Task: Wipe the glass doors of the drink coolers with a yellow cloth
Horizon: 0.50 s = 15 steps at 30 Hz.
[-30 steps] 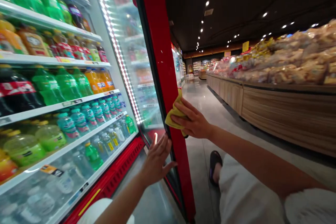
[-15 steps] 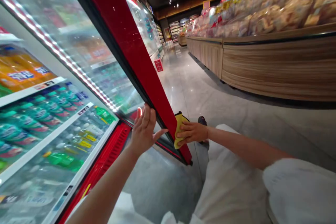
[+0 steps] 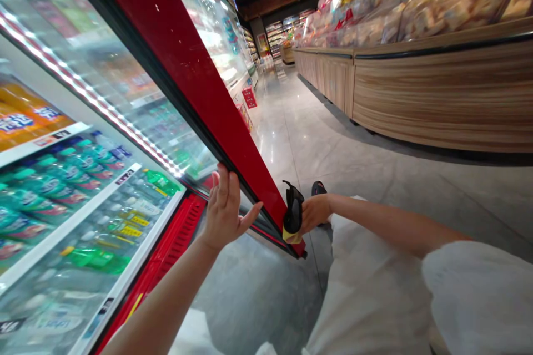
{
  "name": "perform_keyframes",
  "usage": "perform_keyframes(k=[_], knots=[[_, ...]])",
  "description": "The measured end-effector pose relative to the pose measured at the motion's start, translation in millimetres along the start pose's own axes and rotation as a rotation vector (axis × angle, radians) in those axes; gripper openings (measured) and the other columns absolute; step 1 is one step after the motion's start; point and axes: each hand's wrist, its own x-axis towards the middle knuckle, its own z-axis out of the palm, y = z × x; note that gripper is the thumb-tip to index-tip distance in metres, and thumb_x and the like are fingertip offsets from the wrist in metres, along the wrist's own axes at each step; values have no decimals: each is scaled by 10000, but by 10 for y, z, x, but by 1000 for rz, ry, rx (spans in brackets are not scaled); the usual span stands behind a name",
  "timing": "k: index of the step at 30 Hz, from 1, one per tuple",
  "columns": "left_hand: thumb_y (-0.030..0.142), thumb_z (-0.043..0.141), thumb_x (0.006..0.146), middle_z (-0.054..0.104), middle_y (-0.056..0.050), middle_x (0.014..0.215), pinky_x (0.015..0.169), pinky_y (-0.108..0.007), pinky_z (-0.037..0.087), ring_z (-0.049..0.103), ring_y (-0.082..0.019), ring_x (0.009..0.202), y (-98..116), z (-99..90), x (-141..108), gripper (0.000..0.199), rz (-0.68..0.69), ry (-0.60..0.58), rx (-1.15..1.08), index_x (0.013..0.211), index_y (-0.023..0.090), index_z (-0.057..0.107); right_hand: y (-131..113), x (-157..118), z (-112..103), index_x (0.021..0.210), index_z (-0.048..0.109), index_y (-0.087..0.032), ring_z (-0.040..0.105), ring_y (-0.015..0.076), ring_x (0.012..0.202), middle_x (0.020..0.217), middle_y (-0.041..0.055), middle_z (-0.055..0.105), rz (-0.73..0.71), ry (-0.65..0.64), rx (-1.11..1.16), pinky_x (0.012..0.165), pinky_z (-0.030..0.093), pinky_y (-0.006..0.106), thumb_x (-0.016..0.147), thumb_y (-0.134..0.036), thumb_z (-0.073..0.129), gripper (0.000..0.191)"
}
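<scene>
While left hand (image 3: 224, 209) splays open, beside red cooler door (image 3: 187, 89), right hand (image 3: 315, 213) clutching yellow cloth (image 3: 292, 216)

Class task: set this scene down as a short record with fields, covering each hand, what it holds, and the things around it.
Left hand: bare open left hand, fingers spread beside the door, holding nothing
Right hand: bare right hand, gripping a folded yellow cloth
Nearest thing: open glass cooler door with glossy red frame
Cooler shelves: teal-capped plastic bottles
Across the aisle: curved wood-fronted counter piled with bagged baked goods
</scene>
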Motion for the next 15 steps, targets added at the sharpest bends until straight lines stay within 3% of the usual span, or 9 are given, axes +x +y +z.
perform_keyframes(k=[2, 5, 8, 11, 15], knots=[[475, 651, 918, 144, -268, 1672, 1146, -510, 413, 256, -394, 1522, 15, -65, -20, 1021, 1, 3, -9, 1631, 135, 4, 42, 126, -93, 1258, 603, -604, 458, -38, 1358, 1417, -258, 576, -273, 56, 90, 1049, 418, 152, 936, -376, 609, 395], [459, 651, 922, 106, -252, 1680, 1180, -516, 380, 237, -377, 1531, 49, -207, -64, 1014, 5, -1, -11, 1631, 136, 2, 24, 298, -261, 1234, 628, -580, 465, -66, 1347, 1392, -266, 591, -642, 234, 179, 1041, 427, 115, 971, -276, 579, 405], [447, 642, 932, 133, -244, 1679, 1194, -507, 370, 246, -356, 1532, 91, -391, -149, 994, 10, -10, 18, 1629, 124, 12, -109, 427, -424, 1181, 683, -513, 456, -59, 1370, 1404, -253, 584, -781, 362, 142, 1040, 448, 106, 975, -204, 562, 391], [426, 624, 947, 176, -239, 1674, 1196, -505, 372, 253, -339, 1532, 124, -614, -293, 965, 3, -27, 44, 1629, 130, 9, -318, 554, -559, 1159, 706, -472, 447, -38, 1391, 1433, -240, 563, -841, 397, 71, 1059, 451, 109, 963, -201, 576, 359], [404, 614, 952, 203, -242, 1664, 1196, -525, 378, 223, -347, 1534, 125, -1008, -553, 940, -3, -62, 71, 1629, 131, 23, -595, 858, -795, 1137, 715, -471, 439, -44, 1392, 1428, -235, 563, -992, 513, -44, 1069, 441, 94, 959, -242, 580, 319]])
